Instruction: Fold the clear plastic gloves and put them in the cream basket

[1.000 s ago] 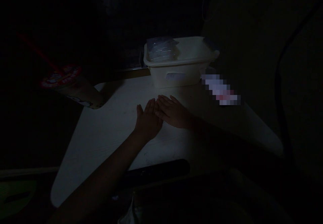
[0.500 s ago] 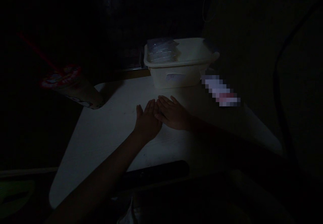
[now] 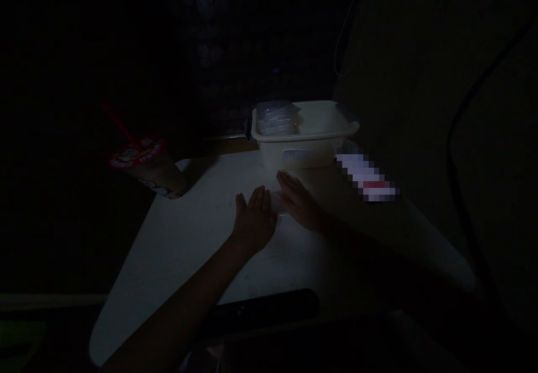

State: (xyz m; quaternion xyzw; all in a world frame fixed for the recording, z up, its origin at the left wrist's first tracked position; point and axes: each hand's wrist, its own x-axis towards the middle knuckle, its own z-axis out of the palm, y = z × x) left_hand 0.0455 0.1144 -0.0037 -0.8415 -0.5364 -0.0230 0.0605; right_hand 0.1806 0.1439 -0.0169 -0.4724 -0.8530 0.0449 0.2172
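Observation:
In the dim head view, my left hand (image 3: 254,221) lies flat, palm down, with its thumb apart from the fingers. It partly covers a small clear plastic packet (image 3: 278,201) on the white table (image 3: 185,249). On the packet's other side is my right hand (image 3: 299,200), tilted on edge with its fingers stretched out. Its fingertips point toward the bin, and it is close to the packet; whether it touches is too dark to tell. Beyond both hands stands a white plastic bin (image 3: 311,151) with a stack of clear plastic packets (image 3: 277,119) at its left end.
A drink cup (image 3: 162,179) with a red rim and red straw stands at the table's back left. Right of the bin lies a pixelated pale object (image 3: 367,178). A dark slot (image 3: 269,308) runs along the table's near edge. A dark cable (image 3: 451,160) hangs at right.
My right hand has moved off my left hand to the right and turned on edge, which exposes part of the packet. My left hand stays flat. The view has tilted upward.

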